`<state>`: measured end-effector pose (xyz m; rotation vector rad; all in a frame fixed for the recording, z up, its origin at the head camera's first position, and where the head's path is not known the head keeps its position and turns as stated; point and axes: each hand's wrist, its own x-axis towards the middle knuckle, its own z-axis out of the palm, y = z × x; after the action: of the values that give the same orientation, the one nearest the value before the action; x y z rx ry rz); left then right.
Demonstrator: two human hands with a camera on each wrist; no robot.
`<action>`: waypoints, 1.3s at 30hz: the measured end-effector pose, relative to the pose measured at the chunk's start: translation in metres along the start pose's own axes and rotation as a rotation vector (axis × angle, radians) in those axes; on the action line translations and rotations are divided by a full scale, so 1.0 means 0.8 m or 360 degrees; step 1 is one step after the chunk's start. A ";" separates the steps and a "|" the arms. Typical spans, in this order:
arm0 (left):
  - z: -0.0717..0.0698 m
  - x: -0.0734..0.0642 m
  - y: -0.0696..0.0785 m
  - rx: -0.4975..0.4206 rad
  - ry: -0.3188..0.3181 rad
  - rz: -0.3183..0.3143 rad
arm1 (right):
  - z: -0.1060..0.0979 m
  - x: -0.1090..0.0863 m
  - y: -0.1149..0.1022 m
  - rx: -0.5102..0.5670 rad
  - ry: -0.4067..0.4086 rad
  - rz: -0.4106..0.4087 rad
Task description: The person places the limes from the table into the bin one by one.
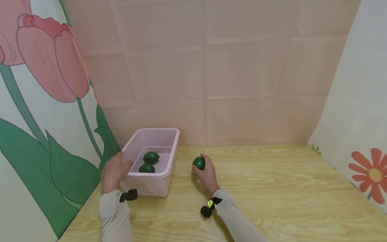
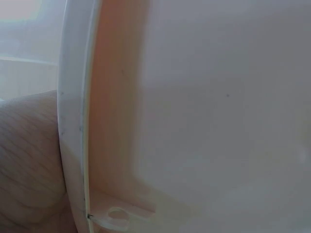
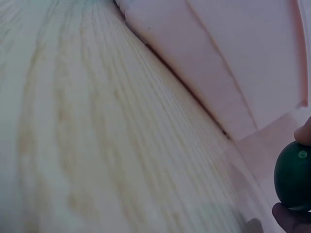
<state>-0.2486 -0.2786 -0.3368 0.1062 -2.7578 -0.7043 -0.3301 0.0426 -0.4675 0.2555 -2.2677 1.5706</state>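
Observation:
A pale pink plastic bin (image 1: 145, 185) stands on the table at left, with two dark green avocados (image 1: 151, 157) lying inside it. My left hand (image 1: 114, 171) grips the bin's left rim near the front corner, thumb over the edge. In the left wrist view the rim (image 2: 75, 116) runs beside the hand, and the outer wall fills most of the picture. To the right of the bin, my right hand (image 1: 207, 173) holds another avocado (image 1: 198, 163) between thumb and fingers. That avocado (image 3: 291, 177) shows a small pale stem scar in the right wrist view.
Light wood-grain table (image 1: 266, 188) extends to the right of the right hand. A plain pinkish cloth backdrop (image 1: 235, 74) hangs behind it. Printed panels with tulips (image 1: 54, 57) and a red flower (image 1: 375, 174) border the left and right sides.

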 end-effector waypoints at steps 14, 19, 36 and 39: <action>0.000 0.002 0.000 -0.0020 -0.0018 -0.0027 | -0.001 0.001 -0.006 0.0002 0.0039 -0.0030; 0.001 0.002 0.000 -0.0024 -0.0031 -0.0040 | -0.001 0.001 -0.006 -0.0003 0.0043 -0.0031; 0.000 0.001 0.000 -0.0035 -0.0026 -0.0030 | 0.000 -0.001 -0.009 0.0021 0.0037 -0.0077; 0.001 0.001 0.000 -0.0042 -0.0024 -0.0031 | 0.002 -0.001 -0.008 0.0023 0.0032 -0.0082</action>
<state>-0.2498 -0.2785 -0.3368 0.1225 -2.7645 -0.7497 -0.3275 0.0390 -0.4623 0.2983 -2.2172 1.5575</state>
